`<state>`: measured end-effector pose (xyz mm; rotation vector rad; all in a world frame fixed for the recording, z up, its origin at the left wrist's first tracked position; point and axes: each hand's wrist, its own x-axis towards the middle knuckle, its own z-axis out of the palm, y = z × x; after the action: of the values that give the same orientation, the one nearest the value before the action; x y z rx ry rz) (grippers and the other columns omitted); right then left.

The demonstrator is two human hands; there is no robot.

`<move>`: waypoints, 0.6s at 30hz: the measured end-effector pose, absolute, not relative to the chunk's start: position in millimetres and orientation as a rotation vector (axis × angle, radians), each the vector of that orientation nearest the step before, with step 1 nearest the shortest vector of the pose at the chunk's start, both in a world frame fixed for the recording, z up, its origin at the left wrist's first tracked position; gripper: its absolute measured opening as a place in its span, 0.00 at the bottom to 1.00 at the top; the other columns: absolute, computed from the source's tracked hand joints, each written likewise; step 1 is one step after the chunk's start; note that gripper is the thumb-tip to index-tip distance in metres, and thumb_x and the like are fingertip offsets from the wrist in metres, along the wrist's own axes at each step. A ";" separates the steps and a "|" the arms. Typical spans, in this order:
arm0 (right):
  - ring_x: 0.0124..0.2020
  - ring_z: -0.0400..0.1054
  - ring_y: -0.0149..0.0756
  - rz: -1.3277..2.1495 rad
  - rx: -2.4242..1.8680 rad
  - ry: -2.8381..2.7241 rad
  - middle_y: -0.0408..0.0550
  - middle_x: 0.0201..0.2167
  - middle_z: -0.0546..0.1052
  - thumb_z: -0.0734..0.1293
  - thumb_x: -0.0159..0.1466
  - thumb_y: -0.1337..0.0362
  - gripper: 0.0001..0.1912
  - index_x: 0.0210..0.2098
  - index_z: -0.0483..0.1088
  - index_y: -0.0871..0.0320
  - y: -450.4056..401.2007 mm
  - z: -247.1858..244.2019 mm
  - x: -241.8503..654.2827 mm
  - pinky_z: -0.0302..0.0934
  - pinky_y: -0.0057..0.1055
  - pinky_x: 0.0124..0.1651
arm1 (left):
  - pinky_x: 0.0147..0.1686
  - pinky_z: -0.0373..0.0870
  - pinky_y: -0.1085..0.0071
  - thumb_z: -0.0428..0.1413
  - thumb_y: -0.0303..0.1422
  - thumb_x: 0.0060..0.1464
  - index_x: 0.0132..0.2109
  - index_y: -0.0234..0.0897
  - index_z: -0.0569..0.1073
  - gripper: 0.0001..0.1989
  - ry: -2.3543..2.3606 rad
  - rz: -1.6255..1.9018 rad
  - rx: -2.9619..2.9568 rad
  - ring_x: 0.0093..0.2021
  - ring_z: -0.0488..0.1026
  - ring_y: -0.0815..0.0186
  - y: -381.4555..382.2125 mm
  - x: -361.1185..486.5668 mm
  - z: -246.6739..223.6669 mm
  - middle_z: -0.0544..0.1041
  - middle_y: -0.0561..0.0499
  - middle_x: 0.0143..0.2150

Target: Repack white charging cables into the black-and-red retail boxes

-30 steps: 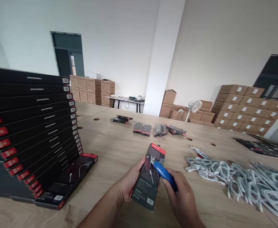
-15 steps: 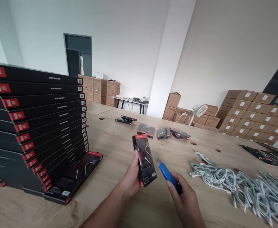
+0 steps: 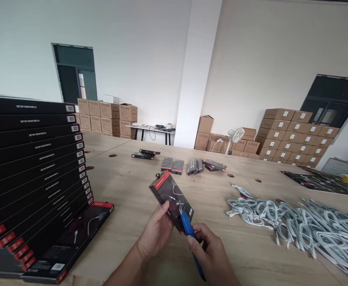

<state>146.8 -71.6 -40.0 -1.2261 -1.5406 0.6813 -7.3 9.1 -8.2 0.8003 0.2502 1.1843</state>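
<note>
Near the middle of the view, my left hand (image 3: 157,230) grips a black box with a red band (image 3: 174,194) by its lower left side. The box is tilted, its top leaning left, and a cable is pictured on its face. My right hand (image 3: 208,248) is closed round a blue utility knife (image 3: 188,226). The knife's metal tip lies over the lower part of the box face; whether it touches the box I cannot tell.
A tall stack of black boxes (image 3: 37,159) stands at the left, with one box (image 3: 75,238) lying beside it. Several small boxes (image 3: 177,167) lie farther back. Coiled white cables (image 3: 301,226) cover the right side. Flat black sheets (image 3: 313,182) lie behind them.
The box in my left hand has tipped further to the left. My right hand has brought the knife left, from beside the box to over it. The camera view has shifted right.
</note>
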 end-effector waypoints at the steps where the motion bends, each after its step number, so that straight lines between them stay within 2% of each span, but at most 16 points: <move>1: 0.29 0.67 0.36 0.691 -1.235 -1.535 0.45 0.28 0.76 0.65 0.67 0.50 0.17 0.40 0.75 0.57 -71.6 -40.3 146.6 0.58 0.27 0.32 | 0.38 0.72 0.66 0.63 0.45 0.55 0.41 0.36 0.78 0.16 0.253 1.159 0.816 0.36 0.75 0.61 8.4 -7.7 -7.9 0.79 0.47 0.38; 4: 0.27 0.65 0.34 0.674 -1.276 -1.480 0.42 0.24 0.73 0.66 0.65 0.52 0.14 0.36 0.73 0.57 -71.5 -40.7 141.5 0.56 0.27 0.30 | 0.32 0.70 0.67 0.62 0.47 0.56 0.41 0.35 0.78 0.18 0.307 1.152 0.861 0.31 0.74 0.62 5.5 -4.9 -7.7 0.79 0.46 0.35; 8: 0.23 0.63 0.33 0.584 -1.343 -1.340 0.39 0.21 0.70 0.67 0.62 0.55 0.11 0.33 0.70 0.57 -62.1 -44.4 128.0 0.55 0.27 0.27 | 0.38 0.72 0.66 0.68 0.43 0.47 0.40 0.35 0.79 0.18 0.463 1.254 0.820 0.37 0.77 0.58 1.2 10.6 -12.5 0.81 0.47 0.37; 11: 0.25 0.69 0.36 0.495 -1.381 -1.203 0.43 0.23 0.75 0.65 0.62 0.53 0.12 0.32 0.69 0.56 -44.4 -48.2 132.2 0.61 0.28 0.28 | 0.41 0.75 0.62 0.70 0.43 0.42 0.38 0.34 0.79 0.20 0.565 1.276 0.765 0.39 0.79 0.54 -1.0 25.4 -20.0 0.82 0.48 0.34; 14: 0.27 0.72 0.40 0.377 -1.527 -1.086 0.49 0.26 0.78 0.61 0.64 0.52 0.14 0.31 0.68 0.55 -27.4 -49.0 159.5 0.64 0.31 0.30 | 0.39 0.76 0.62 0.70 0.43 0.40 0.35 0.35 0.78 0.18 0.606 1.272 0.738 0.38 0.80 0.53 -1.5 31.0 -22.7 0.82 0.49 0.32; 16: 0.29 0.74 0.42 0.297 -1.635 -1.047 0.52 0.27 0.79 0.60 0.65 0.53 0.14 0.32 0.68 0.55 -22.9 -47.0 183.3 0.65 0.33 0.33 | 0.37 0.77 0.63 0.69 0.42 0.41 0.35 0.35 0.78 0.17 0.637 1.226 0.696 0.39 0.80 0.52 -2.1 27.0 -19.5 0.82 0.49 0.32; 18: 0.31 0.75 0.46 0.230 -1.743 -1.050 0.54 0.28 0.80 0.65 0.62 0.57 0.09 0.31 0.69 0.55 -25.6 -42.7 202.5 0.65 0.37 0.35 | 0.34 0.77 0.64 0.67 0.39 0.45 0.38 0.35 0.79 0.15 0.690 1.141 0.640 0.38 0.80 0.53 -2.0 21.7 -15.2 0.82 0.50 0.32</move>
<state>202.5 -25.6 -42.7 -1.7435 -1.0498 0.2296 21.7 -2.0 -15.2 0.6401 0.6898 1.1412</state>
